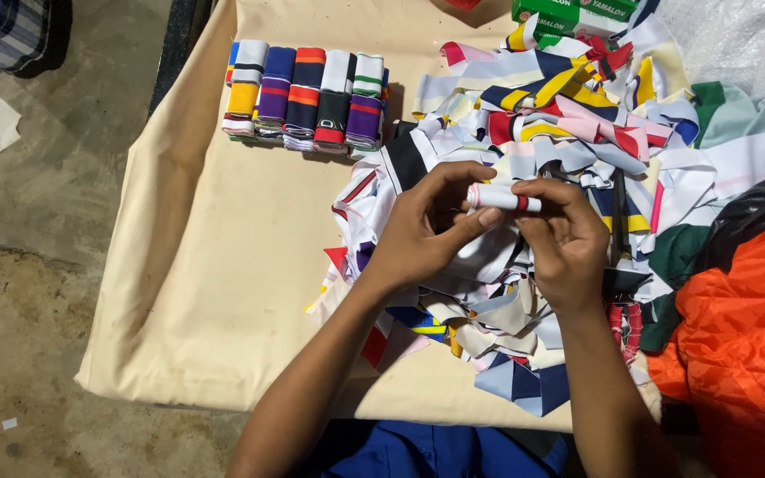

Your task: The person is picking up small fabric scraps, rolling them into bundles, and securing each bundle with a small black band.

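Both hands clamped on 1 small rolled fabric strip (504, 197). Left hand (422, 232): thumb over the top, index finger under, pinching the roll's left end. Right hand (564, 237): fingertips closed on the right end. No gap between grip and roll on either side.

Roll's long axis runs left-right, nearly level, right end a touch lower. It sits between the 2 hands, held up off the cloth, equally near both.

Look: tight white cylinder, pinkish-red at the left end, 1 red-and-dark band near the right end.

Relative to the roll:
- Directly below and all around: loose heap of striped fabric strips (568, 124), white, navy, yellow, red, green, grey mixed.
- Up and to the left: row of 5 neat folded strip bundles (305, 96), side by side, well apart from the roll.
- Far up-right: green cartons (568, 16) at the frame edge.
- Right: orange fabric (737, 336) with a dark plastic bag above it.
- Under everything: desk with beige cloth cover (214, 265); bare concrete floor (37, 221) to the left.
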